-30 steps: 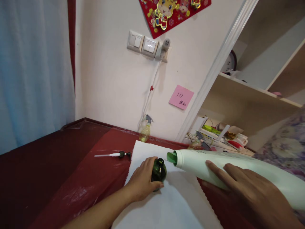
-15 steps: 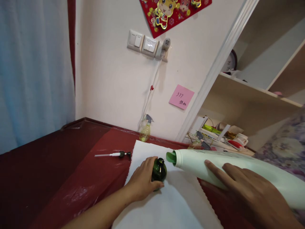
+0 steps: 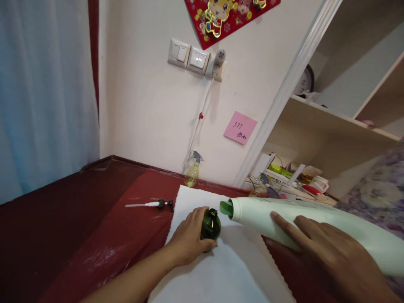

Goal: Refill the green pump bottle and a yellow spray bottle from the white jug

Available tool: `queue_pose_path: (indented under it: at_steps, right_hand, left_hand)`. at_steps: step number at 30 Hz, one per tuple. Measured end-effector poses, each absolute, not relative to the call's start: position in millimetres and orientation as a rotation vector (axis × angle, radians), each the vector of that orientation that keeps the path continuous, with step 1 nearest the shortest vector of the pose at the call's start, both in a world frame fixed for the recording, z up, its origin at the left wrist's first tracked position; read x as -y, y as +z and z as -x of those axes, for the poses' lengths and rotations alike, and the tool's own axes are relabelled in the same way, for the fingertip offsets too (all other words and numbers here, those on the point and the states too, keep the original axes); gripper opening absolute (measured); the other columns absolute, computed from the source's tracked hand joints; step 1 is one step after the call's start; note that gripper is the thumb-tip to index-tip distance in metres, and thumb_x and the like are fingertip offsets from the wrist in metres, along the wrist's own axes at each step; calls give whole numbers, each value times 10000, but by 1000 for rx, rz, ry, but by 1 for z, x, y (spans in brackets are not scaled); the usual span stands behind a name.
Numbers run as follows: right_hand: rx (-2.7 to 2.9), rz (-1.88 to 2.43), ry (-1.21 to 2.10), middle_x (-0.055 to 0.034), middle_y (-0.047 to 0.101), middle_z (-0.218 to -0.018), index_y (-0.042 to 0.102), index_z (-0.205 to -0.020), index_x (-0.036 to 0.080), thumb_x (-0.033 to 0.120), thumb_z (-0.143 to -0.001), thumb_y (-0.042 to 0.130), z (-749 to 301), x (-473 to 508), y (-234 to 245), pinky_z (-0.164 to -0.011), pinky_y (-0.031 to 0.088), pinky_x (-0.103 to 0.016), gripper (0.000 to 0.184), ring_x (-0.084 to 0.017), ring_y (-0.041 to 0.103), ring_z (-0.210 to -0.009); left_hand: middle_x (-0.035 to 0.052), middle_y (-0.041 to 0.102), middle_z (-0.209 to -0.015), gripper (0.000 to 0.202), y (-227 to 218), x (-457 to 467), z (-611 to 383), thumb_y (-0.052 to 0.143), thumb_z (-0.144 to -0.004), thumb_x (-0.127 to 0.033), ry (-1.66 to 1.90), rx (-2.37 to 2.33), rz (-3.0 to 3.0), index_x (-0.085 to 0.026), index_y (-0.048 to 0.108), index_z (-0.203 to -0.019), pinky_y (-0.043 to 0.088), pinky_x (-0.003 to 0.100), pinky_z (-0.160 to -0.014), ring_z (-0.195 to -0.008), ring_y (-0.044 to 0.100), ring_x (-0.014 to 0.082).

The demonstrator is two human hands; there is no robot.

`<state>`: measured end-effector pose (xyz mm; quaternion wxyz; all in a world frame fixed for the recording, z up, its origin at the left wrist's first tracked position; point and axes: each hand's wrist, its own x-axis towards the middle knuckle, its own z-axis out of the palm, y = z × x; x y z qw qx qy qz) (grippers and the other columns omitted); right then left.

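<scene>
My left hand [image 3: 187, 238] is wrapped round a small dark green bottle [image 3: 211, 228] that stands upright on a white cloth [image 3: 221, 269]. My right hand [image 3: 328, 252] grips a large pale green bottle [image 3: 303, 225], tipped almost level. Its green spout [image 3: 226, 208] hangs just above and right of the small bottle's open neck. A thin thread of liquid seems to run between them. A black pump head with a white tube [image 3: 148, 205] lies on the red table [image 3: 94, 235], left of the cloth.
A small clear spray bottle [image 3: 192, 172] stands against the wall behind the cloth. Shelves [image 3: 331, 139] at the right hold cluttered small items. A blue curtain [image 3: 44, 92] hangs at the left. Wall switches, a plug with a cord and a pink note are above.
The large bottle's spout has shifted very slightly to the left and up. Both hands keep their hold.
</scene>
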<state>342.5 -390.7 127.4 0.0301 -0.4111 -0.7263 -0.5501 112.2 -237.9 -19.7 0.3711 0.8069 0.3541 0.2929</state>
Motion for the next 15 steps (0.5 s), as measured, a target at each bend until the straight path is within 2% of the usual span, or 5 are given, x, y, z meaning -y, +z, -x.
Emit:
queue_pose_path:
  at_steps: [7,15]
  right_hand:
    - [2243,1250,-1695,-34,662,-661,569,-1150,137,225,-1071,226,-342,389,128,-456,486,-322,363,-186,639,-452]
    - [2235,1334,-1590,-32,641,-681,577,-1169,151,331,-1068,285,-352,388,112,-442,493,-347,357,-217,641,-468]
  left_hand:
    - [140,486,-1508,825,-20,239,-111,759,-707,-290,767,-902,-2055,-211,415,-1454,368,514,-1134,-1380,446,347]
    - [143,491,-1503,826,-17,240,-113,764,-697,-282,777,-897,-2040,-214,424,-1447,375,538,-1118,-1375,450,363]
